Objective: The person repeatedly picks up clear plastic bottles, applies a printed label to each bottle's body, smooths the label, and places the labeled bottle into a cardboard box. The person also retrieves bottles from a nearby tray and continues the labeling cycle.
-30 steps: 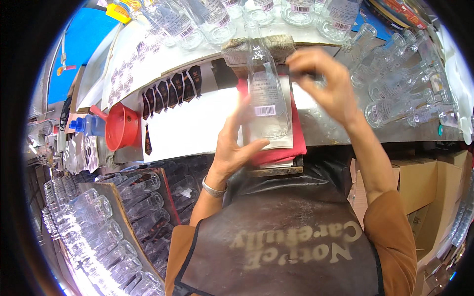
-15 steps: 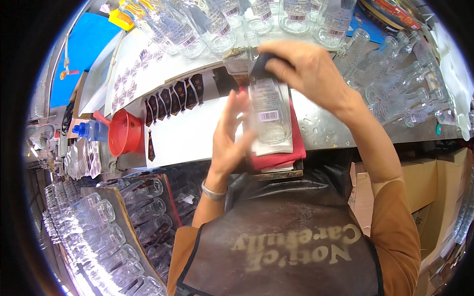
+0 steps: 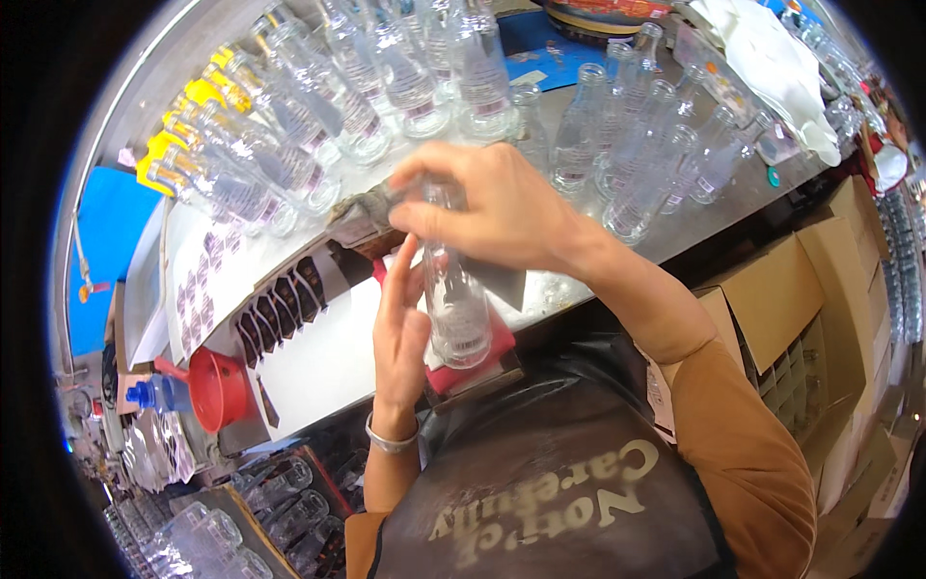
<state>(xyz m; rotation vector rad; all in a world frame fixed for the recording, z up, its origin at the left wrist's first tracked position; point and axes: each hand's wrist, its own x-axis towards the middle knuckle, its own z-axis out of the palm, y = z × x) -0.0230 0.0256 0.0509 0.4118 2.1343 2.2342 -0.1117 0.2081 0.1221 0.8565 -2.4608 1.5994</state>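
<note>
Bottle [image 3: 455,309] btwn L hand [image 3: 400,333], R hand [image 3: 497,207]

Rows of empty glass bottles [image 3: 617,135] crowd my tabletop [image 3: 704,207]; a red funnel [image 3: 217,389] sits left, cardboard boxes [image 3: 772,309] right.

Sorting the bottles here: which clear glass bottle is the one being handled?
The clear bottle lying over the red pad, between the left hand and right hand; the others stand untouched on the counter.

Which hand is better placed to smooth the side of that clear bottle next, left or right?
Left, probably. The left hand lies open with flat fingers along the side of the clear glass bottle, which rests on a red pad. The right hand is busy gripping the bottle's top.
</note>
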